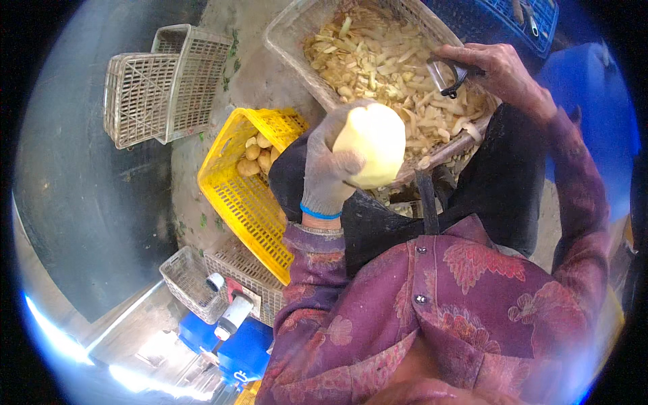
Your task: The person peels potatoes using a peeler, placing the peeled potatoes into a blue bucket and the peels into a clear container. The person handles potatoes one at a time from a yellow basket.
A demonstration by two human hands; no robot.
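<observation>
My left hand wears a grey knit glove with a blue cuff edge. Its fingers are wrapped around a large peeled potato, pale yellow and smooth. Over to the right, my bare right hand grips a Y-shaped peeler with a dark frame, held apart from the potato. Beneath both hands stands a plastic crate holding a deep heap of peelings. Some peelings hang over the crate's near rim.
A yellow crate to the left holds several unpeeled potatoes. Farther left stand two whitish slatted crates. A blue crate with tools is at the upper right, above a blue plastic container. A small basket and bottle are lower left.
</observation>
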